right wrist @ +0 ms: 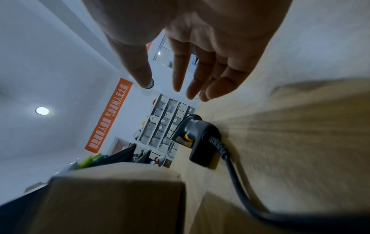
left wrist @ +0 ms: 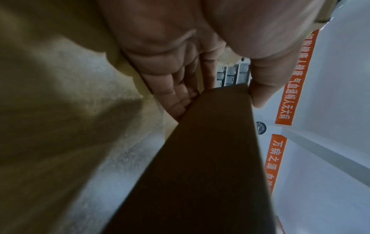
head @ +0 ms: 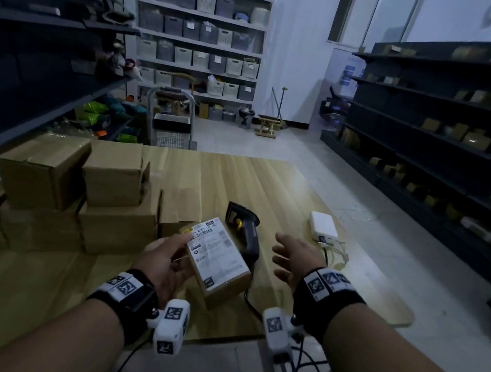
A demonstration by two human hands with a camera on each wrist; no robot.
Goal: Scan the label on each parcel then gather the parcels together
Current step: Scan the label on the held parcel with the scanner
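My left hand (head: pixel 172 258) grips a small cardboard parcel (head: pixel 219 257) with a white printed label facing up, held just above the wooden table (head: pixel 238 181). In the left wrist view the parcel (left wrist: pixel 210 158) fills the lower centre, with the thumb (left wrist: pixel 266 88) on one edge and fingers (left wrist: pixel 174 95) on the other. A black handheld barcode scanner (head: pixel 245 229) with a yellow trigger lies on the table behind the parcel; its cable trails toward me. My right hand (head: pixel 290 258) hovers open to the right of the scanner (right wrist: pixel 195 136), fingers (right wrist: pixel 180 71) spread, holding nothing.
Several brown parcels (head: pixel 74 189) are stacked on the table's left side. A white box (head: pixel 323 226) with wires sits at the right. Dark shelving lines both sides; a trolley (head: pixel 172 121) stands beyond the table's far edge.
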